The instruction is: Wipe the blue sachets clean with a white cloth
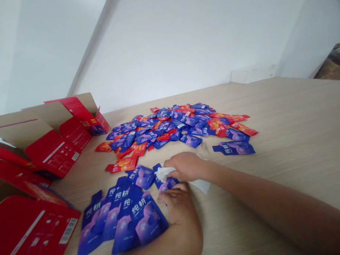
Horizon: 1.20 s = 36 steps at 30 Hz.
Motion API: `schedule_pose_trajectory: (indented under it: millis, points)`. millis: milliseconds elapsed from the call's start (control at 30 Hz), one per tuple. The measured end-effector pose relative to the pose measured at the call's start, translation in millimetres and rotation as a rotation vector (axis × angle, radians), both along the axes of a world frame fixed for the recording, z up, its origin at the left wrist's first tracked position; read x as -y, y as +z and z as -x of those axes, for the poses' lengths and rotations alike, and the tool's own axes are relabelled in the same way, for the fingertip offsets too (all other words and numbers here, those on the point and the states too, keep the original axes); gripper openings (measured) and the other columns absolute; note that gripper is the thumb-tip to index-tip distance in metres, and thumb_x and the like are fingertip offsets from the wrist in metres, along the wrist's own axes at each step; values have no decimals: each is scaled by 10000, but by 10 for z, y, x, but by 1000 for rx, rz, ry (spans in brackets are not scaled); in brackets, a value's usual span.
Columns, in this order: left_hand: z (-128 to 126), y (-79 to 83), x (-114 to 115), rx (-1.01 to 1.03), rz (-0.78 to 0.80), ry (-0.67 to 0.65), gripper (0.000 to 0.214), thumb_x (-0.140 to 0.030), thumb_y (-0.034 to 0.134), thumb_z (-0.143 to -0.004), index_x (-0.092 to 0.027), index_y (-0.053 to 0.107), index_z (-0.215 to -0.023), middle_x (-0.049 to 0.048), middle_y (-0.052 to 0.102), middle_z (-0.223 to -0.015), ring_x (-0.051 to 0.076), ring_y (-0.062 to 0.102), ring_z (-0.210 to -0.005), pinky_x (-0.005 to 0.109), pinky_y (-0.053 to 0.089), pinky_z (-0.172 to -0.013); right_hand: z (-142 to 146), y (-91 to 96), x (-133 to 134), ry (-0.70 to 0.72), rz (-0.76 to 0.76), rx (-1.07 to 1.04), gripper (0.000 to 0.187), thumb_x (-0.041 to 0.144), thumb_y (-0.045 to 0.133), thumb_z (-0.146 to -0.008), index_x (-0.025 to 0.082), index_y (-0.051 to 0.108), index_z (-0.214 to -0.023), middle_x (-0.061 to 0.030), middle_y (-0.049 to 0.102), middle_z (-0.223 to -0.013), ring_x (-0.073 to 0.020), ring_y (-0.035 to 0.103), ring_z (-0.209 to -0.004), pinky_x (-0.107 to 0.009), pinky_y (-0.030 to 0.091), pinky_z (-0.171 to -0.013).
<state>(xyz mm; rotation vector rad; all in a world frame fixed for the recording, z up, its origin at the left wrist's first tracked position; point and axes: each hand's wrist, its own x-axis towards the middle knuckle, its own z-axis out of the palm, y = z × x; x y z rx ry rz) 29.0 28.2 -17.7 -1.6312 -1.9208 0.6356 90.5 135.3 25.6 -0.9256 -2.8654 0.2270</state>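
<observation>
My left hand (179, 213) rests low on the table with its fingers curled over the edge of a fan of blue pouches (122, 219). Just above it, my right hand (187, 166) is closed on a small blue pouch (168, 183), and a crumpled white tissue (164, 173) sticks out from its fingers. Two more blue pouches (142, 176) lie just left of that hand. A wide heap of blue and red pouches (175, 126) is spread further back on the wooden table (284, 120).
Open red cardboard boxes (52, 149) with flaps up stand at the left, and another red box (29, 228) lies at the lower left. A lone blue pouch (234, 147) lies right of the heap. A white wall runs behind the table.
</observation>
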Motion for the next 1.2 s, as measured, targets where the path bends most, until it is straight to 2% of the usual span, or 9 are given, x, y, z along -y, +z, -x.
schedule_pose_trajectory:
  millis: [133, 267, 400, 533, 667, 833, 967, 1067, 1200]
  points:
    - [-9, 14, -2, 19, 29, 10, 376, 30, 316, -751, -47, 617, -963, 213, 679, -811, 309, 647, -732, 397, 407, -652, 54, -41, 61, 48, 47, 28, 333, 455, 465, -806, 260, 593, -1044, -65, 677, -913, -231, 614, -813, -284, 386, -599]
    - [-14, 20, 11, 1, 9, 3, 357, 17, 319, -765, -81, 600, -963, 186, 680, -779, 295, 646, -710, 390, 406, -645, -1, -95, -70, -49, 43, 59, 348, 446, 458, -816, 257, 582, -1081, -80, 671, -949, -241, 615, -850, -291, 393, -617]
    - [-14, 52, 31, -24, 1, -1, 366, 37, 341, -738, -82, 599, -968, 174, 677, -763, 276, 644, -685, 383, 399, -652, -58, -51, -130, -100, -8, 62, 330, 416, 462, -818, 244, 582, -1073, -89, 667, -953, -249, 610, -876, -296, 395, -630]
    - [-13, 55, 9, 4, 8, 11, 402, 44, 318, -742, -71, 606, -998, 186, 679, -793, 285, 645, -709, 386, 393, -655, 2, 32, 14, -18, -11, 14, 325, 434, 453, -825, 251, 584, -1060, -78, 670, -944, -239, 611, -858, -294, 393, -629]
    - [-16, 23, -20, 81, 30, 39, 381, 30, 306, -761, -31, 620, -968, 222, 672, -829, 315, 641, -747, 398, 388, -666, 73, 5, 98, 47, 61, 41, 332, 446, 473, -809, 256, 597, -1052, -70, 676, -928, -231, 615, -828, -287, 392, -619]
    - [-20, 51, 13, 77, 17, 34, 360, 21, 329, -771, -71, 598, -990, 183, 672, -778, 291, 634, -708, 387, 387, -669, -7, -99, -104, -61, 39, 61, 342, 441, 459, -813, 254, 590, -1068, -83, 674, -943, -247, 614, -844, -298, 394, -618]
    - [-18, 87, 34, 73, -2, 32, 372, 36, 342, -755, -85, 602, -992, 169, 674, -797, 287, 632, -725, 383, 390, -688, -78, -70, -173, -108, -6, 55, 325, 414, 464, -816, 248, 585, -1068, -88, 671, -953, -246, 612, -865, -298, 395, -630]
    - [-13, 77, 19, 84, 1, 42, 378, 25, 333, -765, -75, 599, -1014, 196, 675, -833, 316, 634, -760, 393, 390, -689, -37, -2, -63, -48, -21, 11, 324, 428, 451, -827, 251, 583, -1063, -79, 671, -945, -241, 613, -865, -294, 394, -634]
    - [-10, 64, 7, 95, 17, 18, 393, 33, 315, -764, -43, 618, -1001, 207, 674, -836, 304, 641, -749, 397, 403, -678, 58, 21, 83, 67, 51, 30, 317, 455, 466, -814, 262, 597, -1029, -62, 675, -917, -233, 621, -827, -276, 386, -593]
